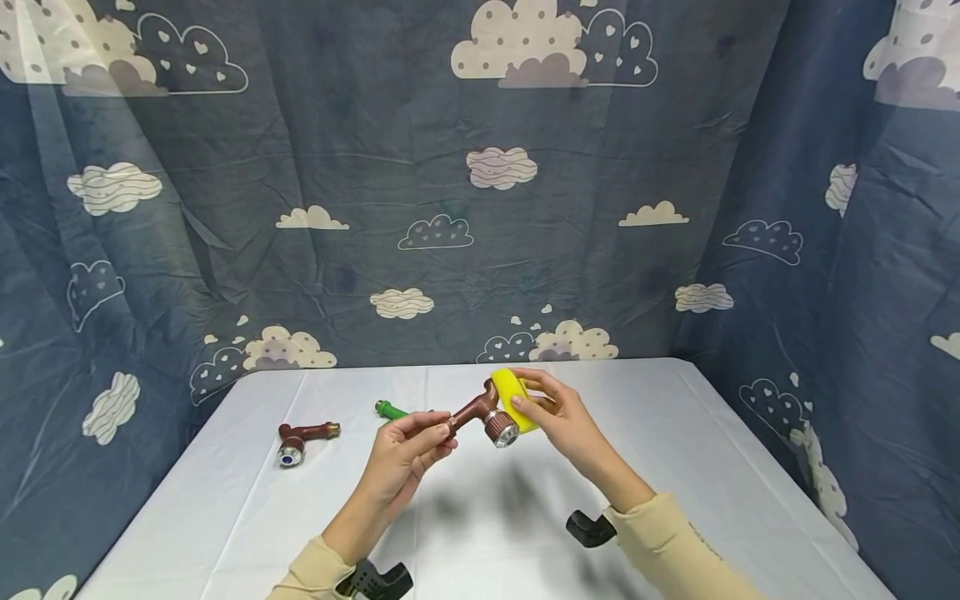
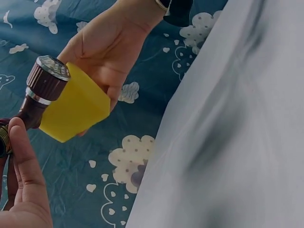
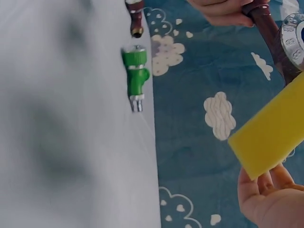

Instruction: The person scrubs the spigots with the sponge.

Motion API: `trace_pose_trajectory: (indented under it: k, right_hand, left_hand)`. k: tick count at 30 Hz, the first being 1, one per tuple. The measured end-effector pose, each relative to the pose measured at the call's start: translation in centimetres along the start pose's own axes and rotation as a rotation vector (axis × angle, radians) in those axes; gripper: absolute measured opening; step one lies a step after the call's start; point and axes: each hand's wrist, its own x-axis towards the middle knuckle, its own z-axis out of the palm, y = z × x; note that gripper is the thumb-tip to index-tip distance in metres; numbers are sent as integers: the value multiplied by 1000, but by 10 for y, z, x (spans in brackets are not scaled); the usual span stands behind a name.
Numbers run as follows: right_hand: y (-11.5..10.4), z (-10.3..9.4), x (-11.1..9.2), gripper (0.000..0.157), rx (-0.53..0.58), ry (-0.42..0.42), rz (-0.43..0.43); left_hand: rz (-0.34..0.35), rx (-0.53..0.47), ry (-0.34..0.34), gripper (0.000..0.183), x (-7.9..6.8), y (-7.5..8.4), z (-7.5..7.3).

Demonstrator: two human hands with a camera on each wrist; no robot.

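Note:
My left hand (image 1: 408, 457) pinches a brown tap (image 1: 474, 411) by its threaded end, holding it up over the table. The tap's ribbed knob (image 2: 47, 83) has a silvery face and points toward me in the head view. In my right hand (image 1: 564, 423) is a yellow sponge (image 1: 507, 390), gripped between thumb and fingers. The sponge (image 3: 270, 128) lies against the tap's far side, beside the knob, and hides part of the tap's body in the left wrist view.
A second brown tap (image 1: 307, 432) lies on the white-covered table (image 1: 247, 500) at the left. Behind my left hand lies a green tap (image 3: 137, 78), partly hidden in the head view. Cloud-patterned cloth (image 1: 360, 167) hangs around the table's back and sides.

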Motion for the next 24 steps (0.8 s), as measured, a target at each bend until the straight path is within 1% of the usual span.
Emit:
trace_pose_trajectory:
  k: [5,8,12,16,19,21,22,24]
  right_hand:
    - [2,2,2,49,177,-31,20]
    - [2,4,2,51,275,-48,45]
    - [0,7,1,53,339,-38,84]
    - [-3,11,1,52,353,-8,107]
    - [-6,13,1,50,347,8,103]
    - [-9,15,0,50,341,10,96]
    - [-11,16,0,49,340,7,86]
    - [-13,17,-1,49,333,4,77]
  left_hand:
    - [1,-60,-3,27,0,-3,3]
    - [-8,-85,6,25,1,-5,5]
    - [-11,-76,42,17,2,-9,10]
    - [-2,-23,61,16,4,-11,14]
    - [5,43,72,16,3,-12,17]
    - [11,109,76,10,3,-13,18]
    - [18,151,73,9,2,-13,19]
    - [33,233,68,18,1,-13,20]
